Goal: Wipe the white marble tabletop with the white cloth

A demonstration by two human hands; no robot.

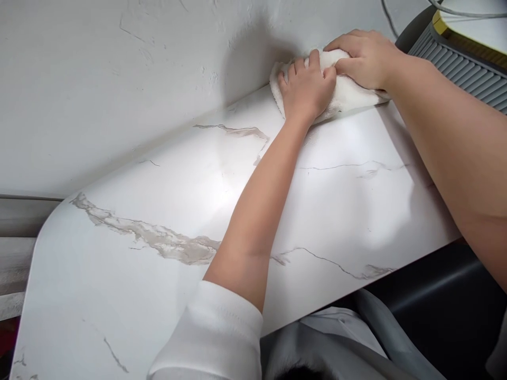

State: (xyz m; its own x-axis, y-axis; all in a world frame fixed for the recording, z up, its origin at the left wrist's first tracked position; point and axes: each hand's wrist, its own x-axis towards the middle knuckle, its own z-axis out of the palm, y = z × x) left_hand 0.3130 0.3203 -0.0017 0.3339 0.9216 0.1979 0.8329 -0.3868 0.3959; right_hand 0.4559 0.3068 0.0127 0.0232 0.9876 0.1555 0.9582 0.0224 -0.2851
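Note:
A white fluffy cloth point(348, 92) lies on a white marble-patterned tabletop point(158, 211), pushed up against the white wall at the far side. My left hand point(307, 87) presses down on the cloth's left part with its fingers curled over it. My right hand point(364, 55) lies on top of the cloth's right part, fingers bent and gripping it. Both arms reach across the table; the left sleeve is white and pushed up.
A rough white plaster wall point(119, 79) borders the table's far edge. A grey ribbed appliance point(463, 66) with a yellow strip and cables sits at the upper right. A dark seat point(435, 306) and grey clothing show below the table's near edge.

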